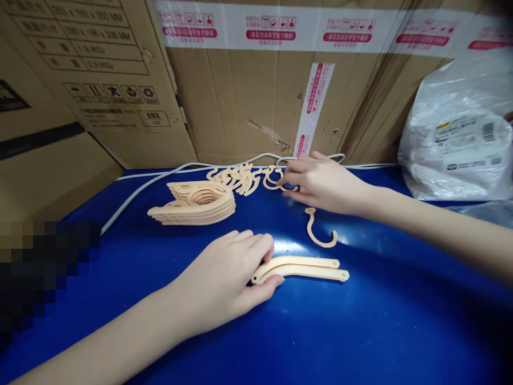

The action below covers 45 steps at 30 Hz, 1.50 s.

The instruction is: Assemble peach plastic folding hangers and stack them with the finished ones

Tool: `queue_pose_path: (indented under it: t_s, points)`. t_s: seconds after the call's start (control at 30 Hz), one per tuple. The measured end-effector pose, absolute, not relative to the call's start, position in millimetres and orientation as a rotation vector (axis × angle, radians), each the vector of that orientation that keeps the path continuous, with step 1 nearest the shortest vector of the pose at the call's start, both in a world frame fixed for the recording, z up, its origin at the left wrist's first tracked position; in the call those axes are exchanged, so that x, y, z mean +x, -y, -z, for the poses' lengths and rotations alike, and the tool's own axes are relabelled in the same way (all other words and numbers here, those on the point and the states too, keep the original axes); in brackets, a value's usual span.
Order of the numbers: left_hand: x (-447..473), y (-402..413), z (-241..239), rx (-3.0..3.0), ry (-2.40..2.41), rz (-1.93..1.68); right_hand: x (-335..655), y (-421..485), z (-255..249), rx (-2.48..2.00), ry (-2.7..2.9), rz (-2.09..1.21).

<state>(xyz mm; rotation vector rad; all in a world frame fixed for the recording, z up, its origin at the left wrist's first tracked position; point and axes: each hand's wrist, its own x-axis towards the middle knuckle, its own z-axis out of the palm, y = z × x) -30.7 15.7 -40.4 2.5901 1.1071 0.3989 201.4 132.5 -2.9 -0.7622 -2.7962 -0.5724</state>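
Two slim, beige plastic hanger arms point(300, 267) lie side by side, their left ends between the thumb and fingers of my left hand point(236, 272). Farther back, my right hand point(316, 179) is palm down with curled fingers, the tips at some beige hanger hooks point(272, 182). Whatever is under those fingers is partly hidden. A single hook point(323, 235) rests on the blue surface between my hands. Behind my left hand sits a neat stack of curved hanger arms point(196, 206), with a loose heap of hooks point(240, 179) just beyond it.
Cardboard boxes point(240, 101) wall off the back and the left side. A white cable point(140, 195) runs along the back of the blue tabletop point(320, 331). At the back right stands a clear plastic bag point(457, 128) with a label inside.
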Motion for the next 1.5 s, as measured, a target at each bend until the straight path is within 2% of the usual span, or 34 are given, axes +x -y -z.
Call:
queue_pose_path:
  t_s: [0.2,0.43,0.8,1.5]
  points:
    - [-32,-15,42,2.594,-1.100,-0.414,161,-192,7,-0.846,2.834,0.636]
    - [-27,-16,37,2.593,-1.108,-0.348,128,-222,20,-0.864,2.872,0.669]
    - [-28,-15,36,2.572,-1.128,-0.289,122,-230,30,-0.897,2.811,0.740]
    - [-30,-15,32,2.557,-1.095,-0.353,130,-235,25,-0.929,2.861,0.488]
